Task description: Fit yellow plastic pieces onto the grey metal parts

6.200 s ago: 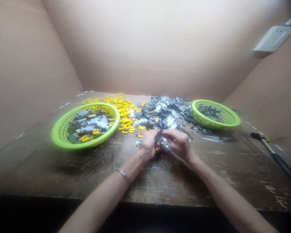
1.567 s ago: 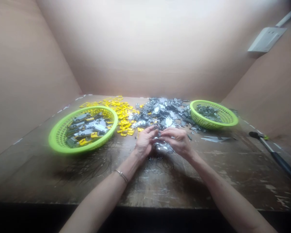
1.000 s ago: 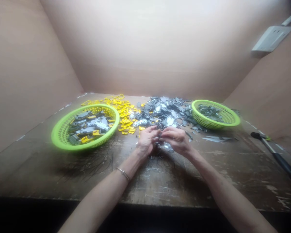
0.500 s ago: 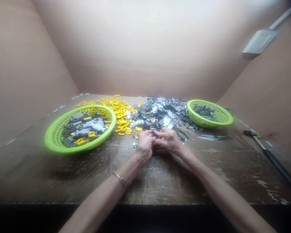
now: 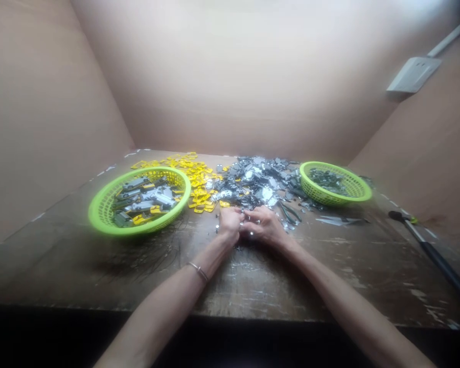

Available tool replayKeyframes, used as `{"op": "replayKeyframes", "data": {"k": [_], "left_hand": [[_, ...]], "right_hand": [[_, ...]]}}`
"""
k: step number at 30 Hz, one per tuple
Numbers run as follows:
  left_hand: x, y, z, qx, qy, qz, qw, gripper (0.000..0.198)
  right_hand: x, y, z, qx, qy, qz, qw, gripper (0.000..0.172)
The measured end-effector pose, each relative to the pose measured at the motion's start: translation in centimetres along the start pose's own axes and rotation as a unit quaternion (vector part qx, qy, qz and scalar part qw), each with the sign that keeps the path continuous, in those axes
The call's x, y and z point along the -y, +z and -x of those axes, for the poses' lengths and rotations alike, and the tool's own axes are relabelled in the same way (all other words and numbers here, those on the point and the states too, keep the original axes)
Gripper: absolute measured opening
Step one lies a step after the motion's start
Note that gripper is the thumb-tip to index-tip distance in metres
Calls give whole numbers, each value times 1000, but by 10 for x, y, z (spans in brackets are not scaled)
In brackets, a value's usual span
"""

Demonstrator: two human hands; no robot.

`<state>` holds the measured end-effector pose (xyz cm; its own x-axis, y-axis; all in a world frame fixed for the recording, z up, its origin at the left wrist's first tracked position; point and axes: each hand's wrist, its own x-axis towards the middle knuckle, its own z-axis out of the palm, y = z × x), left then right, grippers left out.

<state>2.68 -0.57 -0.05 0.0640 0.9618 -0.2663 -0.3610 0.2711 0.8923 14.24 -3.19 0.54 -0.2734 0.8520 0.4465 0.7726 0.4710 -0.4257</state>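
Just below the centre of the frame, holding left hand [image 5: 230,223] and right hand [image 5: 266,227] curled together, touching, hiding anything pinched between, so impossible to tell; seemingly doing fine finger work, probably calling for a steady touch next. Working just below silver-grey pieces [image 5: 266,191] on the worktop [image 5: 253,291], beside pliers [image 5: 286,214], between frame-left basket [image 5: 138,232] and frame-right basket [image 5: 322,196].

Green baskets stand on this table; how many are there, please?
2: the left basket beside the yellow parts, the right basket beside the grey pile; none seems hidden.

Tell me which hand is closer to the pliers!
Right. The right hand is just left of the pliers; the left hand is farther left, beyond the right hand.
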Motion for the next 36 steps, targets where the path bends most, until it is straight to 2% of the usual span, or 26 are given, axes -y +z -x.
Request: {"op": "replayKeyframes", "data": {"k": [3,5,7,12,16,20,29,36], "left_hand": [[-15,-9,-8,-44,-17,1,999,16],[-25,-15,-14,-78,-25,4,997,25],[-30,-18,-17,-88,-27,3,996,30],[-16,-9,-8,-60,-53,-14,997,34],[0,0,-1,-16,-65,-36,997,20],[1,0,-2,-15,-54,-48,997,15],[1,1,-3,-21,-57,-76,995,22],[4,0,-4,-15,-43,-75,996,18]], "right_hand": [[-6,-12,-5,-23,36,-24,999,33],[-14,-21,-8,-51,79,-18,995,30],[-22,-28,-8,-57,108,0,993,24],[-27,-31,-10,-12,101,42,994,18],[-19,-29,-26,-11,59,59,996,16],[-10,-22,-48,9,37,62,997,18],[-10,-4,-70,49,95,88,990,25],[-10,10,-84,67,121,96,986,26]]}}
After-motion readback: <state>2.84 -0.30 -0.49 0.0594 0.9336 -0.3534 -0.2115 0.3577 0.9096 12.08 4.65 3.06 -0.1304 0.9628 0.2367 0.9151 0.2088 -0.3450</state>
